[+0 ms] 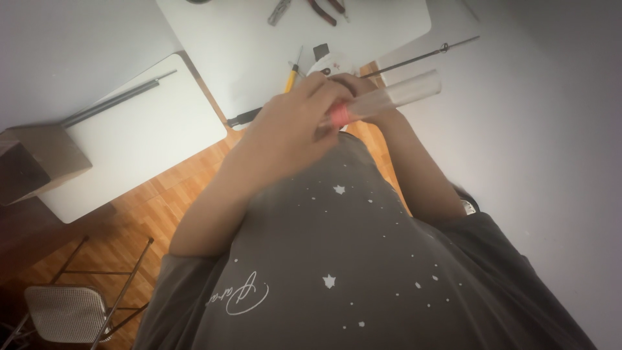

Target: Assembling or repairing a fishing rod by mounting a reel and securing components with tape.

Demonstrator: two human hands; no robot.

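Both my hands meet in front of my chest over a clear plastic tube (402, 94) with a red end (339, 115). My left hand (288, 129) wraps around the red end, fingers curled over it. My right hand (353, 84) sits behind and is mostly hidden, gripping the tube further along. The tube sticks out to the right, slightly upward. My grey star-printed shirt (343, 259) fills the lower view.
A white table (246, 39) carries pliers (322, 10), a yellow-handled tool (291, 78) and a long thin black rod (421, 58). A second white table (136, 136) bears a dark rod (110, 104). A cardboard box (39, 159) and a folding chair (65, 311) stand left, on wooden floor.
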